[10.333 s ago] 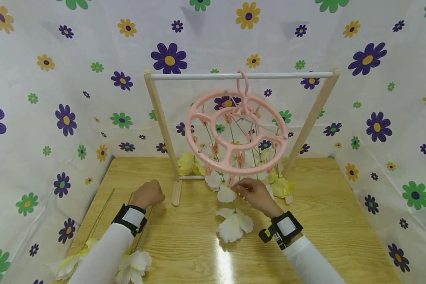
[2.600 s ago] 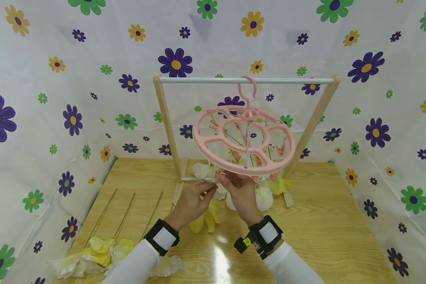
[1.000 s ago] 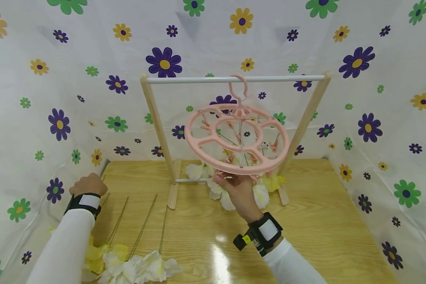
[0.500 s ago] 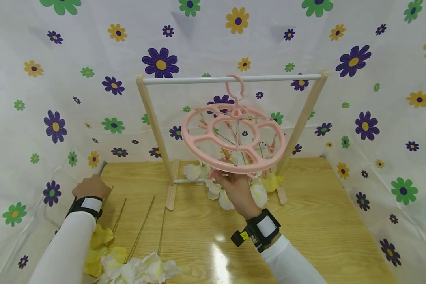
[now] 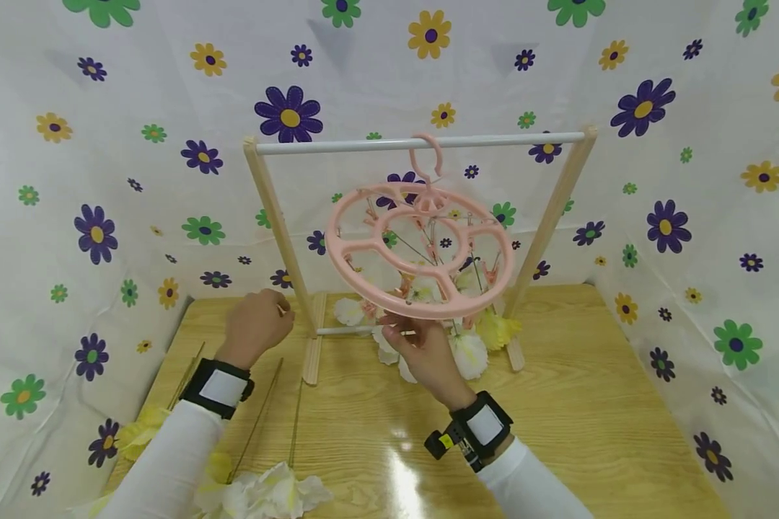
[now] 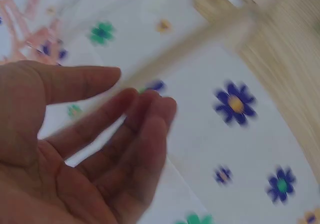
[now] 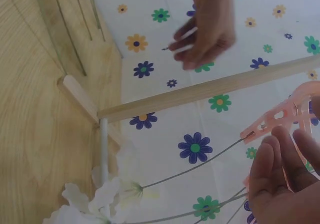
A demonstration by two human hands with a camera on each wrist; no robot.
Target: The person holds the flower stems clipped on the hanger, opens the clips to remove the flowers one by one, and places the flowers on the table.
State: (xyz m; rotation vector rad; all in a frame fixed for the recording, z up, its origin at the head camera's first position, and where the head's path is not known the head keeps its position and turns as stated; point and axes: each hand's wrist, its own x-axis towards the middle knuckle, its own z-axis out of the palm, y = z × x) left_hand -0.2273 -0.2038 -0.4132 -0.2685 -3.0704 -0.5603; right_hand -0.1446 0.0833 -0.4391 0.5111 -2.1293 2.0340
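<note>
In the head view a pink round clip hanger (image 5: 399, 295) hangs by its hook from a white rod. Artificial flowers dangle from its clips, among them a white flower (image 5: 469, 353) and a yellow flower (image 5: 497, 330). My right hand (image 5: 428, 357) is under the hanger's front rim, fingers loosely bent. In the right wrist view its fingertips lie beside a pink clip (image 7: 277, 116) that bites a flower stem (image 7: 200, 165). Left of the rack, my left hand (image 5: 260, 324) is in the air; the left wrist view shows its fingers relaxed with nothing between them.
The rack has wooden posts (image 5: 275, 223) on flat feet. More flowers lie at the table's front left, white blooms (image 5: 279, 494) toward me and thin stems (image 5: 260, 418) pointing away. Flower-printed cloth surrounds the wooden table (image 5: 558, 432) at the back and sides.
My left hand has come from over the stems at the far left to near the left post. My right hand stays under the rim, which has turned slightly. Earlier, both hands met at a front clip.
</note>
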